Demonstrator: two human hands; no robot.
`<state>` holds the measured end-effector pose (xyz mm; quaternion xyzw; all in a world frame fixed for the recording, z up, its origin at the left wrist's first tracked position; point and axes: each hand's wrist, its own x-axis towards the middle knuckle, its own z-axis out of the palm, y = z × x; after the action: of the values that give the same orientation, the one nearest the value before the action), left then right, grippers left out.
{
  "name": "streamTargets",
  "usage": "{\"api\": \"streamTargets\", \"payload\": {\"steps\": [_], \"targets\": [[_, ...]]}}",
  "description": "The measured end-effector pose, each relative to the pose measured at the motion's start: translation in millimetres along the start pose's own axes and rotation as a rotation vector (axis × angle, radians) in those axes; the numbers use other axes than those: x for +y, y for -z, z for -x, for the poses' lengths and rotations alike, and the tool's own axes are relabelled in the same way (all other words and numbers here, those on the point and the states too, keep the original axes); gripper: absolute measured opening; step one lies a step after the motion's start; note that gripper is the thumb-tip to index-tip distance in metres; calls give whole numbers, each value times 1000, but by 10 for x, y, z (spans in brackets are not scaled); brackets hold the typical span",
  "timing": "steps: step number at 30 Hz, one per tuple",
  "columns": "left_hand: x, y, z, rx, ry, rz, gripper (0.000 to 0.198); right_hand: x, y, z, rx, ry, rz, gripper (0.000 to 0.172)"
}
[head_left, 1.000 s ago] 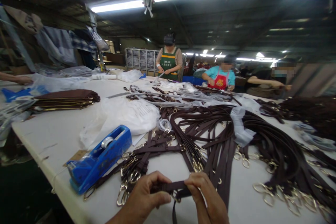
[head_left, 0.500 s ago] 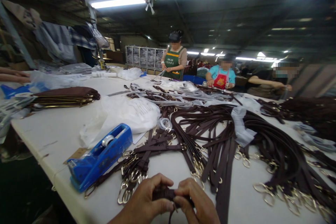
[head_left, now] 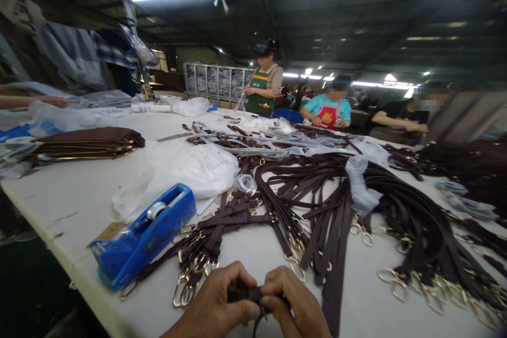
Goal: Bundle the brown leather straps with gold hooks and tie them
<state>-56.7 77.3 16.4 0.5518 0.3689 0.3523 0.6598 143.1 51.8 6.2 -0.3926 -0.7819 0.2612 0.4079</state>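
At the near edge of the table, my left hand (head_left: 224, 298) and my right hand (head_left: 292, 298) meet over a dark brown strap (head_left: 253, 294). Thumb and fingers of each hand pinch it, and a thin end hangs down between them. Much of this strap is covered by my fingers. Just beyond my left hand lies a heap of short brown straps (head_left: 216, 229) with gold-coloured metal clips (head_left: 186, 288). To the right of my hands spreads a large bundle of long brown straps (head_left: 380, 190), also with gold-coloured clips (head_left: 430, 293).
A blue tape dispenser (head_left: 146, 235) stands left of my hands. Behind it are a white plastic bag (head_left: 190, 169) and stacked brown zippered pieces (head_left: 91, 142). Co-workers stand or sit across the table (head_left: 59, 211), and another person's arm (head_left: 34, 102) reaches in at left.
The camera view has turned slightly, so the table's things sit a little further left. Both my hands keep their pinch on the strap, with barely any movement.
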Motion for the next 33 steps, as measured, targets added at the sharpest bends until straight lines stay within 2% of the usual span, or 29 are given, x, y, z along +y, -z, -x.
{"api": "streamTargets", "payload": {"steps": [9,11,17,20,24,27,30,33], "targets": [[-38,21,36,-36,78,61,31,-35,61,-32,-82,-12,-63,12],[-46,18,42,-40,71,47,30,0,7,-34,-50,16,-53,15],[-119,-12,37,-29,75,61,30,97,-214,-67,158,229,21,28],[-140,-31,25,-46,63,43,28,60,-221,-92,144,226,106,28],[-46,-37,22,-36,55,-73,25,-4,-140,-68,22,81,84,27],[60,-15,37,-5,22,-217,25,-72,-56,-24,22,-182,-43,18],[108,7,51,15,0,-377,22,-182,25,-29,7,-438,-97,26],[99,4,51,16,-45,-497,19,-279,68,-89,-55,-539,-141,31]]}}
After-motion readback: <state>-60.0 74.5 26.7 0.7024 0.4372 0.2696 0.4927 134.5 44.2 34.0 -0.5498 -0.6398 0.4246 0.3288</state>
